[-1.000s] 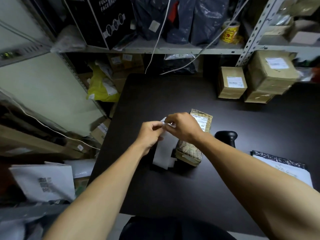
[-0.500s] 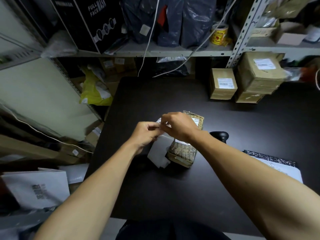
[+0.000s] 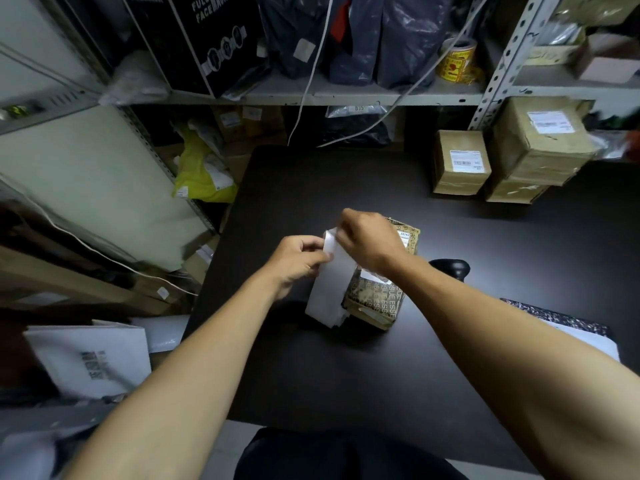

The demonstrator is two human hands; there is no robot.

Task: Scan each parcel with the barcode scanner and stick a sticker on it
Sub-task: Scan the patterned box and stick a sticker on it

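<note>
While the patterned brown parcel [image 3: 377, 292] lay on the dark table [image 3: 485, 237] just under both hands, the left hand [image 3: 298, 259] pinched the top of a white sticker strip [image 3: 329, 289] and the right hand [image 3: 369, 242] nipped its upper corner, fingers curled tight on the paper. That looked like the peeling step. Next would come lifting a sticker free and pressing it flat onto the parcel; the black barcode scanner [image 3: 450, 268] stood just beside the right wrist

Before you, "FULL FACE MASK" on the black box [image 3: 207, 39] on the shelf, "ESSE" on the patterned parcel [image 3: 379, 299].
</note>
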